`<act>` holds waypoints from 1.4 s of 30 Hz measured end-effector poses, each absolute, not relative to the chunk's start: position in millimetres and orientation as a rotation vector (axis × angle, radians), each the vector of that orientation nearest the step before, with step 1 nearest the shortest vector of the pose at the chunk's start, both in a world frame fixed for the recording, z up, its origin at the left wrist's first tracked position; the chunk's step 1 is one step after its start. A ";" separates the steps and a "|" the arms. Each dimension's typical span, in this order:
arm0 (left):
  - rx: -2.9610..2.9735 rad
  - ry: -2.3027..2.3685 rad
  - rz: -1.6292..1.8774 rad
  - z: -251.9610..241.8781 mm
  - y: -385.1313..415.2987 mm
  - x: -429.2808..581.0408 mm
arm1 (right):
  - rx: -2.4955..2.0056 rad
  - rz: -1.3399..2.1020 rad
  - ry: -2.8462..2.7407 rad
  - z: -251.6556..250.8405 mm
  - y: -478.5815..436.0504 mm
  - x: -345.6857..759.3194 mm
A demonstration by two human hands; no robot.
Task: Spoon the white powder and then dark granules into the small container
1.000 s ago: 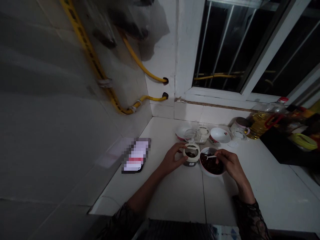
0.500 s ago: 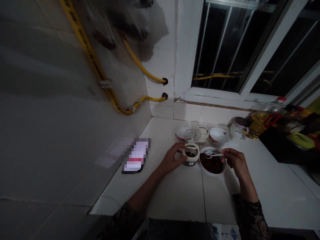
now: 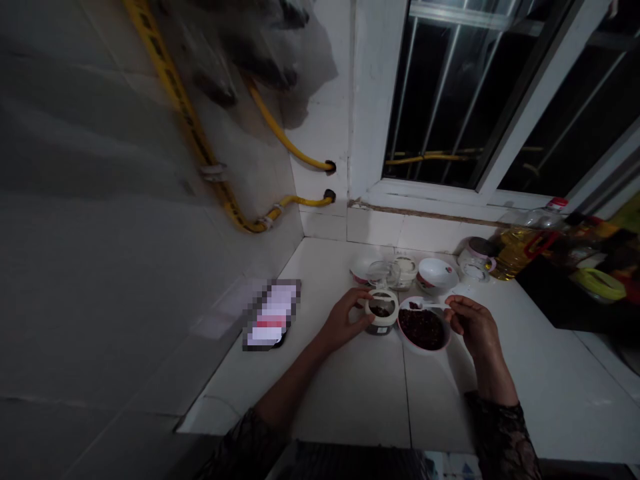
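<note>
My left hand [image 3: 351, 315] grips the rim and side of a seasoning jar [image 3: 383, 325], whose clear lid [image 3: 384, 273] is flipped up at the back. Some dark contents show low inside the jar. Close on its right stands a white bowl with a pink rim [image 3: 425, 347], holding a dark red, flaky mixture [image 3: 423, 327]. Between finger and thumb, my right hand [image 3: 473, 320] pinches the handle of a small white spoon [image 3: 433, 306]. The spoon reaches left over the far side of the bowl, its tip close to the mixture.
Behind stand a second jar [image 3: 406, 270], a white bowl [image 3: 437, 275], another bowl [image 3: 359, 270] and a glass jar [image 3: 475, 260]. An oil bottle [image 3: 515, 253] and a dark box [image 3: 555, 300] of containers are at right. A phone [image 3: 273, 317] lies left, near the tiled wall.
My right hand has raised the spoon slightly, and its bowl has turned from facing up to tilted over the mixture. My left hand keeps its hold on the jar.
</note>
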State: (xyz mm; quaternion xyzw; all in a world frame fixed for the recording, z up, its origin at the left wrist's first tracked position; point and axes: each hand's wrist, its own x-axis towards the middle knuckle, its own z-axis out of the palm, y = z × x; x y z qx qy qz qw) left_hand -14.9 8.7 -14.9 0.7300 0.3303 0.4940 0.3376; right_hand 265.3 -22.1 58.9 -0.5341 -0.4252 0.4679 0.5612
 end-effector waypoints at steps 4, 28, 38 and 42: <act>1.897 0.834 1.317 -14.4 8.5 -14.4 | -1.193 0.955 -1.232 61.6 -25.4 239.1; 1.889 0.867 1.292 -15.7 8.6 -15.3 | -1.579 0.390 -1.662 46.7 -29.9 273.7; 1.888 0.847 1.305 -13.4 7.7 -15.6 | -1.511 0.827 -1.476 48.5 -25.1 264.5; 1.889 0.828 1.309 -14.6 8.4 -15.6 | -1.456 1.015 -1.389 50.4 -24.5 265.4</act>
